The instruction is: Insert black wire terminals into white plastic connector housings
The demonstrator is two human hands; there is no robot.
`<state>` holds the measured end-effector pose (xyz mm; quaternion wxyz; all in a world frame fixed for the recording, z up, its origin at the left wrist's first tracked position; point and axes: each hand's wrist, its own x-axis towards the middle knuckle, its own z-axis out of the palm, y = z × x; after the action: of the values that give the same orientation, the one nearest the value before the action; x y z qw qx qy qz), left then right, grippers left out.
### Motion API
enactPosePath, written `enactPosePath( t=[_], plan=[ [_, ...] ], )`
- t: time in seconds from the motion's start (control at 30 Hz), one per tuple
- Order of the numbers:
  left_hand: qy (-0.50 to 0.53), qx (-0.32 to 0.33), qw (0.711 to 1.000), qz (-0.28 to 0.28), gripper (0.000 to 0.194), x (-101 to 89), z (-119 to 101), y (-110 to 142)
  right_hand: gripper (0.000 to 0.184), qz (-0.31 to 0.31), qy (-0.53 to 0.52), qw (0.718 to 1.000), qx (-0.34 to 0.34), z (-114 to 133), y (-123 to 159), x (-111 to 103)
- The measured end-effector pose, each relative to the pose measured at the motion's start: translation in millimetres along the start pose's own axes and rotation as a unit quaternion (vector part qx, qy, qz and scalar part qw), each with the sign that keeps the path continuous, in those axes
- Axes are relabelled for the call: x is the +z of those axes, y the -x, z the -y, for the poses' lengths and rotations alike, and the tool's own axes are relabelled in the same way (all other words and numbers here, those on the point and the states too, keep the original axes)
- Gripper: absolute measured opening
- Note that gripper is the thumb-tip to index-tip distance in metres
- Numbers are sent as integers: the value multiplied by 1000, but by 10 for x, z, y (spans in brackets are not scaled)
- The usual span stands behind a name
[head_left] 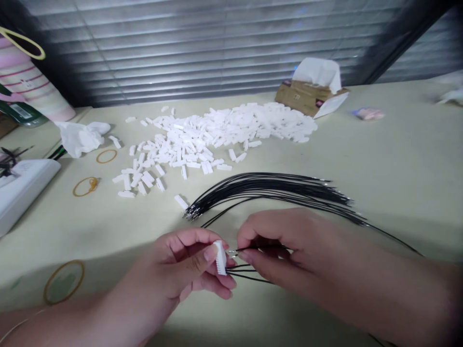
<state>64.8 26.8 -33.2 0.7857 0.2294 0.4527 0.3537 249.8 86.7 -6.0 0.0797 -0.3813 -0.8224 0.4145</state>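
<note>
Between thumb and fingers, my left hand grips a white connector housing with a row of slots. Several black wires run out of its lower right side, beneath my right hand. My right hand pinches black wire with bare metal terminals at the tips, a short gap from the housing. How many wires those fingers hold is partly hidden. Just beyond both hands lies a bundle of black wires with metal terminals at both ends. One loose white housing rests by the bundle's left end.
A wide heap of white housings covers the back of the table. Behind it stands a torn tissue pack. Rubber bands, crumpled tissue, a white power strip and a striped bottle are on the left.
</note>
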Motion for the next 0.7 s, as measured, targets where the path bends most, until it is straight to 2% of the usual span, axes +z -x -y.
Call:
enactPosePath(
  t=[0.27,0.5,0.7],
  plan=[
    [-20,-4,1000,-5,14,-10,13,-14,18,-13,30,999,14,-10,19,38],
    [-17,-2,1000,6,15,-13,6,-33,21,-49,19,999,-13,-15,12,47],
    [-2,-9,1000,1,17,16,-3,-32,16,-76,-7,997,-2,-62,-13,62]
  ],
)
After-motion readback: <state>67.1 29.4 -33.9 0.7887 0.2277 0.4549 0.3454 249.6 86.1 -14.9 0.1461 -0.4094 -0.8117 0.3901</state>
